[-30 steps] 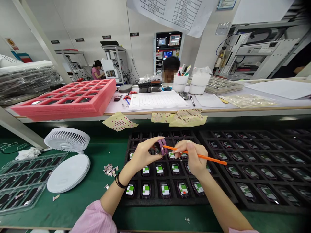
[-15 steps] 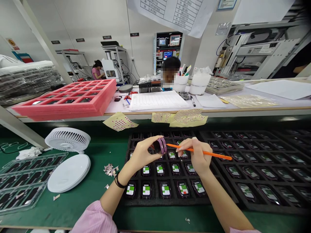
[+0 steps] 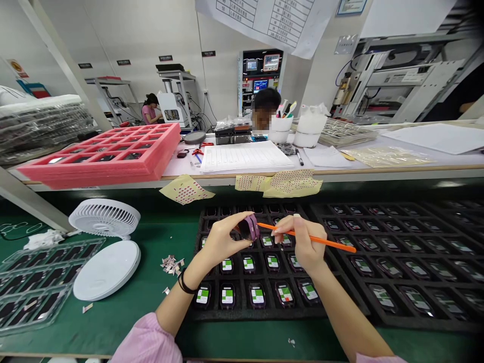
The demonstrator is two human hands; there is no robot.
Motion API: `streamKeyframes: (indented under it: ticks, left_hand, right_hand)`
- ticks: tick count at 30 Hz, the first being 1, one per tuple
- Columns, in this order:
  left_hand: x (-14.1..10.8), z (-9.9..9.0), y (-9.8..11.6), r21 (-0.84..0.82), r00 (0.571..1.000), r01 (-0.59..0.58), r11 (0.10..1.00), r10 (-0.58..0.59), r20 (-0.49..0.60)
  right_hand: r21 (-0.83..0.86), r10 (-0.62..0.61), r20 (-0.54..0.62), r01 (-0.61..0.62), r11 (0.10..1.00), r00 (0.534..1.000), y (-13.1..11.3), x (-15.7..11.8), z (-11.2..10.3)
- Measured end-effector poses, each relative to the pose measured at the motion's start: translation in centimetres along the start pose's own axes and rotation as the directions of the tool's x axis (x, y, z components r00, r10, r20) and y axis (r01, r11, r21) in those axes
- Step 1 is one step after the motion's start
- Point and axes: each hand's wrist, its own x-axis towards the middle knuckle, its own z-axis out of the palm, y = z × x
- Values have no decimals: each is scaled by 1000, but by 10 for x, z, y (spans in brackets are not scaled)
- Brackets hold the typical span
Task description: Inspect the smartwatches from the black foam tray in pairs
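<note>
Hands [image 3: 223, 238] [image 3: 309, 242] pinch purple device [image 3: 249, 228], left, and orange stick [image 3: 335, 244], right, above black tray [image 3: 242, 314], clear of shelf edge [image 3: 225, 179].

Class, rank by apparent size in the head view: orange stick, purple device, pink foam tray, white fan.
1. Pink foam tray
2. White fan
Unsure: orange stick and purple device; the stick is longer, the device broader.

the left hand [image 3: 224, 237] covers part of the purple device [image 3: 252, 228]; whether the orange stick [image 3: 336, 244] touches it is too small to tell. below that hand, a pink sleeve [image 3: 149, 340] runs off the bottom edge; far above, a printed sheet [image 3: 260, 22] is cropped.
</note>
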Motion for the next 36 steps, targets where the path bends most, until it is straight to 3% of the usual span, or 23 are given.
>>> streamKeyframes:
  ticks: [6,25,29,33,36]
  left_hand:
    - [0,1,2,-18,999,16,1000,-15,35]
    - [-1,3,0,-19,1000,-6,1000,7,30]
    - [2,-1,3,-38,998,33,999,-31,51]
    - [3,-4,1,36,999,39,999,-40,32]
    - [2,-3,-2,73,997,72,995,-73,9]
  right_hand:
    - [80,-2,18,1,997,1000,-4,-2,-1]
    - [56,49,54,-52,997,997,-6,-1,2]
    - [151,64,45,-71,986,997,-1,-1,-4]
    - [37,214,7,-214,976,977,8,2,2]
    - [32,392,126,-398,917,911,15,4,17]
